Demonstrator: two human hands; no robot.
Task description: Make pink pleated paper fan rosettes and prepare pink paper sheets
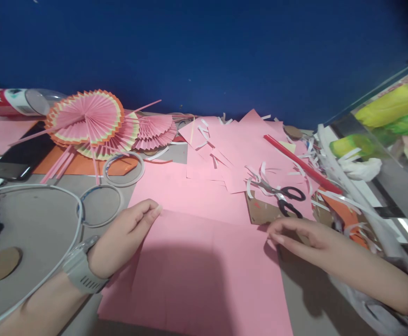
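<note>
A sheet of pink paper [204, 275] lies in front of me on top of more pink paper [190, 186]. My left hand [129, 233], with a grey watch [85, 266] on the wrist, pinches the sheet's far left corner between thumb and fingers. At the far right corner, my right hand [302, 238] has its thumb and fingertips closed on the paper's edge. Black-handled scissors [281, 192] rest just beyond my right hand, over paper scraps and a piece of brown cardboard [265, 210].
Pleated pink paper fans [88, 116], a black phone [22, 154] and a bottle [18, 101] are at the back left. Two tape rolls [101, 205] and a white cable [80, 219] lie left. A red strip [302, 163] and plastic bags [361, 168] are on the right.
</note>
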